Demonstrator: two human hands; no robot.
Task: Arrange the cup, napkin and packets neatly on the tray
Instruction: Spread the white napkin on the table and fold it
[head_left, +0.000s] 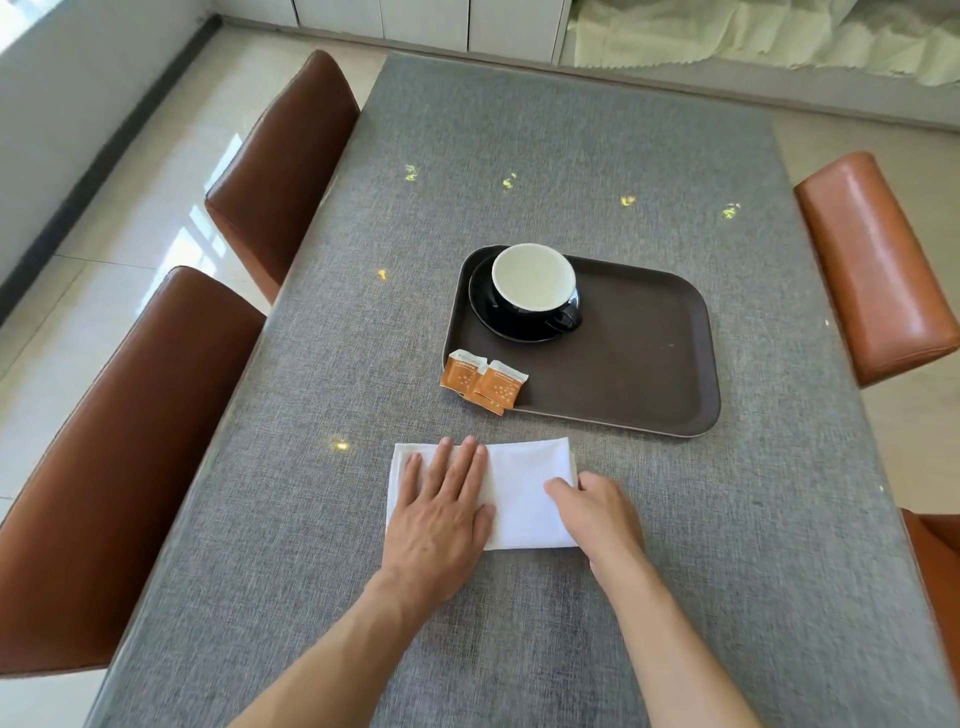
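I am looking down at a white napkin (519, 499), folded into a soft cloth rectangle and lying flat on the grey woven table covering (519, 130), just near of the tray (639, 364) and apart from it. My left hand (441, 514) is lying palm down on the napkin's left half, fingers spread and flat, pinching nothing. My right hand (597, 512) is sitting at the napkin's right edge with its fingers curled over the cloth there; I cannot tell whether they are actually pinching the edge or only resting on it. The tray is a dark brown rounded rectangle with a low raised rim and a matte surface. In its far left corner a glossy black cup (535, 291) with a pale interior is standing upright on a black saucer (498, 327), its handle pointing toward the near right. Two orange-and-white paper packets (483, 379) are overlapping each other at the tray's near left corner, lying across the rim, partly on the tray and partly on the table. Brown leather-look chairs (130, 467) are flanking the table.
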